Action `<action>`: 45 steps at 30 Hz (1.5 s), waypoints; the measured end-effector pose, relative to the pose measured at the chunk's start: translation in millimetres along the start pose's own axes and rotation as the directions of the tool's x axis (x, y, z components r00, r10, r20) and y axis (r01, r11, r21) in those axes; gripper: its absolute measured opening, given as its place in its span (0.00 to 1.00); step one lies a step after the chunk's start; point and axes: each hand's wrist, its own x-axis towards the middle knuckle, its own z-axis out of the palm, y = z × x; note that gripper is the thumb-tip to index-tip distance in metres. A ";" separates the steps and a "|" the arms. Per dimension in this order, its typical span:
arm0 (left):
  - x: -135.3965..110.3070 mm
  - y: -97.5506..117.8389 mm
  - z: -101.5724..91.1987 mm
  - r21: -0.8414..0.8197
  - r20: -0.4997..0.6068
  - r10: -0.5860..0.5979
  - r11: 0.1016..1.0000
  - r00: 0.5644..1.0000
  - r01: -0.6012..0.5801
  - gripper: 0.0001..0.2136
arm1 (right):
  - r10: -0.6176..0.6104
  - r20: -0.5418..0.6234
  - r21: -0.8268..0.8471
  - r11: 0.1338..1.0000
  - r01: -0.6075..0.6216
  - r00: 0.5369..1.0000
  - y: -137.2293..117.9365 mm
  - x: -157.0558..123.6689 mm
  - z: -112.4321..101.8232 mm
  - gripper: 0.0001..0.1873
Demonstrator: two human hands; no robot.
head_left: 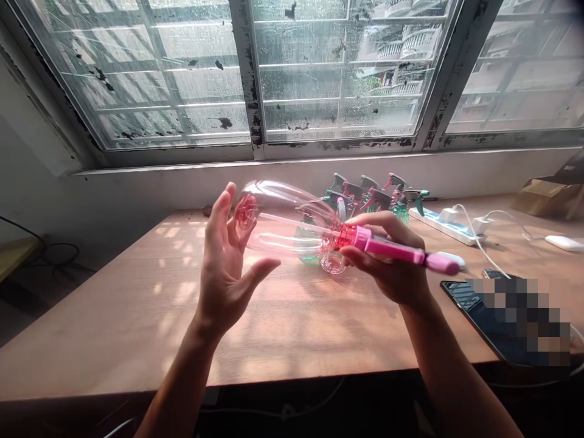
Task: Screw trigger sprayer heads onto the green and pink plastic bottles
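A clear pink spray bottle lies sideways in the air above the table, its base to the left and its pink trigger head to the right. A thin dip tube shows through its wall. My right hand is closed around the neck, just below the spray head. At the base, my left hand has its fingers and thumb spread; whether the fingertips touch the bottle I cannot tell. Behind, several more spray bottles with pink, green and black heads stand grouped on the table, partly hidden by the held bottle and my right hand.
On the wooden table, a white power strip with plugs and cables lies at the right. Nearer are a dark tablet, partly blurred out, and a white charger. A cardboard box sits far right. Windows rise behind.
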 end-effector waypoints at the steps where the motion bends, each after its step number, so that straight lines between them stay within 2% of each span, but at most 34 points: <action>1: -0.6 -0.6 0.3 -0.043 -0.008 -0.031 0.999 0.999 0.031 0.40 | -0.066 0.005 -0.068 0.995 0.067 0.998 -1.5 -1.7 -0.4 0.16; 3: -2.4 -4.1 0.1 -0.142 -0.015 -0.094 0.986 0.995 0.091 0.36 | -0.176 0.030 -0.200 0.963 0.178 0.984 -4.7 -5.4 -0.5 0.19; 5: -4.1 -9.2 -1.9 -0.192 0.007 -0.131 0.973 0.991 0.130 0.32 | -0.220 0.061 -0.277 0.933 0.228 0.974 -6.6 -7.9 0.4 0.20; 8: -4.3 -14.4 -8.9 -0.135 0.049 -0.081 0.987 0.996 0.087 0.31 | -0.246 0.023 -0.232 0.942 0.244 0.969 -5.6 -6.7 2.2 0.21; 10: -3.2 -15.0 -14.2 -0.054 0.104 -0.014 0.998 0.995 0.019 0.35 | -0.154 -0.021 -0.090 0.984 0.151 0.988 -4.0 -3.2 2.4 0.19; 12: -2.3 -14.2 -17.9 0.023 0.167 0.030 0.999 0.985 -0.034 0.41 | 0.059 0.016 0.105 0.993 -0.060 0.998 -3.2 0.9 1.8 0.13; 14: -2.4 -12.8 -19.2 0.078 0.207 0.050 0.995 0.977 -0.068 0.43 | 0.279 0.113 0.265 0.916 -0.300 0.953 -3.4 4.2 1.2 0.10; 15: -2.9 -12.1 -18.9 0.090 0.219 0.056 0.993 0.974 -0.077 0.44 | 0.343 0.153 0.321 0.870 -0.375 0.927 -3.6 5.2 1.3 0.10; 17: -4.4 -10.3 -17.3 0.088 0.235 0.062 0.992 0.970 -0.085 0.47 | 0.395 0.173 0.373 0.822 -0.431 0.902 -3.7 5.9 2.5 0.11; 20: -7.0 -7.1 -15.8 0.064 0.230 -0.004 0.998 0.973 -0.011 0.49 | 0.318 0.117 0.281 0.898 -0.339 0.941 -3.2 3.2 4.3 0.09; 23: -8.0 -4.3 -19.1 0.054 0.219 -0.165 0.986 0.962 0.156 0.42 | 0.078 0.048 0.040 0.996 -0.080 0.996 -3.1 -2.4 1.7 0.16; 26: -6.3 -3.0 -25.5 0.048 0.265 -0.250 0.968 0.931 0.247 0.38 | -0.092 0.081 -0.142 0.984 0.103 0.993 -5.2 -6.5 -3.7 0.22; 29: -4.6 -5.4 -28.8 0.079 0.338 -0.250 0.968 0.907 0.238 0.40 | -0.058 0.096 -0.107 0.992 0.069 0.994 -8.2 -5.9 -4.7 0.19; 31: -5.2 -9.6 -27.1 0.137 0.324 -0.224 0.972 0.919 0.189 0.46 | 0.047 0.061 0.028 0.998 -0.049 0.997 -8.7 -2.9 -1.9 0.13; 33: -6.7 -14.1 -23.1 0.187 0.279 -0.170 0.975 0.945 0.120 0.51 | 0.193 0.054 0.170 0.965 -0.200 0.980 -7.1 0.8 1.7 0.08; 35: -7.8 -16.0 -18.1 0.199 0.263 -0.111 0.978 0.958 0.059 0.50 | 0.309 0.072 0.266 0.910 -0.317 0.948 -4.4 3.7 4.3 0.09; 37: -7.7 -13.5 -14.0 0.179 0.272 -0.081 0.983 0.959 0.032 0.50 | 0.344 0.084 0.289 0.890 -0.353 0.935 -2.0 4.7 5.2 0.11; 40: -6.0 -3.7 -11.6 0.110 0.293 -0.142 0.987 0.945 0.114 0.49 | 0.240 0.075 0.179 0.951 -0.250 0.968 -1.2 2.2 3.1 0.07; 42: -5.0 2.1 -12.5 0.022 0.280 -0.207 0.978 0.937 0.209 0.43 | 0.092 0.065 0.042 0.995 -0.095 0.994 -2.0 -1.4 0.0 0.12; 45: -4.3 4.5 -16.0 -0.096 0.229 -0.295 0.941 0.928 0.323 0.33 | -0.080 0.087 -0.192 0.977 0.095 0.993 -3.1 -5.8 -4.4 0.19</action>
